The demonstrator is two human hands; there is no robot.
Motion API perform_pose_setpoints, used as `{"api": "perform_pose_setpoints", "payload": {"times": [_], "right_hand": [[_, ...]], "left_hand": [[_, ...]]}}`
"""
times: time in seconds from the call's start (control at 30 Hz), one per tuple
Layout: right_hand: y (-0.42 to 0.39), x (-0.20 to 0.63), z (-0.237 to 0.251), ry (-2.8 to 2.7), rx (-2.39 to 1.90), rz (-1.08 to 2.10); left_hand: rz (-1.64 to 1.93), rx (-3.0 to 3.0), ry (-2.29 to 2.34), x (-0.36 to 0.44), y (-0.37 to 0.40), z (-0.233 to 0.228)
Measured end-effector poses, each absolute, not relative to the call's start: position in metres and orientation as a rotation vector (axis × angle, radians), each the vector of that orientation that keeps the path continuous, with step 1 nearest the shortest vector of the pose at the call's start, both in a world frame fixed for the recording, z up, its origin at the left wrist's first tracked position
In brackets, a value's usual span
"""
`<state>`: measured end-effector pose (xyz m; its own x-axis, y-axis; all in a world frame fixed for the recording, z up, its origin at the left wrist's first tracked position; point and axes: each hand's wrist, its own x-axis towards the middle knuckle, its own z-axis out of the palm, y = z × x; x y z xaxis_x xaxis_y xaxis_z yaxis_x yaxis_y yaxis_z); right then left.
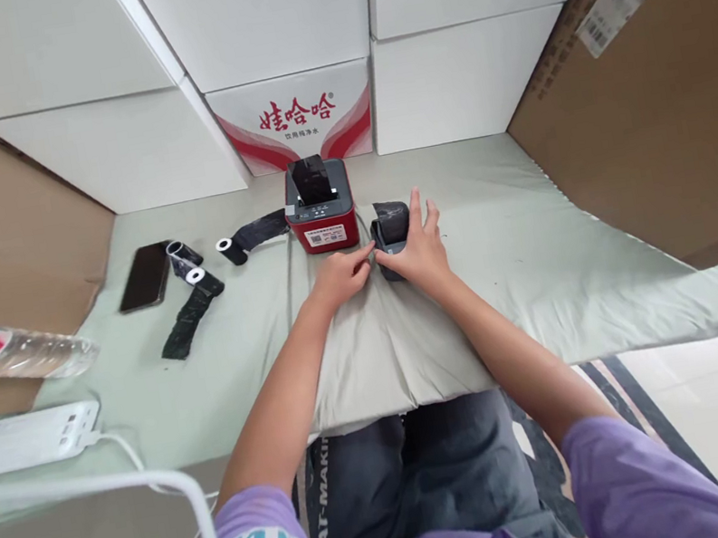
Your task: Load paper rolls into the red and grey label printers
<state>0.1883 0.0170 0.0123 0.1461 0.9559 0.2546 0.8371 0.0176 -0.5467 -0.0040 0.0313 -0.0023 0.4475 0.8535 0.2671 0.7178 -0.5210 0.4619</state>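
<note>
Matt cloth table cover, glossy plastic printer

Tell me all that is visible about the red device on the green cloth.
The red device is a small box with a dark top, apparently plastic. A black part stands upright in its top opening. A white label with print is on its front. It stands upright before a white carton with red writing. Neither hand touches it; the left hand is nearest.

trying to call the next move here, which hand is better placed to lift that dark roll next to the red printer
Right, probably. The right hand already lies flat over the dark roll, palm and fingers on it, so its grip only needs to close. The left hand just touches the roll's near edge with its fingertips, beside the red printer.
</note>
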Motion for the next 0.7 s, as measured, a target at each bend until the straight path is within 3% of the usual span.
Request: {"api": "perform_pose_setpoints", "payload": {"times": [0.7], "right_hand": [[0.014,0.19,0.019,-1.686,-1.743,0.343]], "left_hand": [[0.562,2.022,1.55,0.012,0.032,0.013]]}}
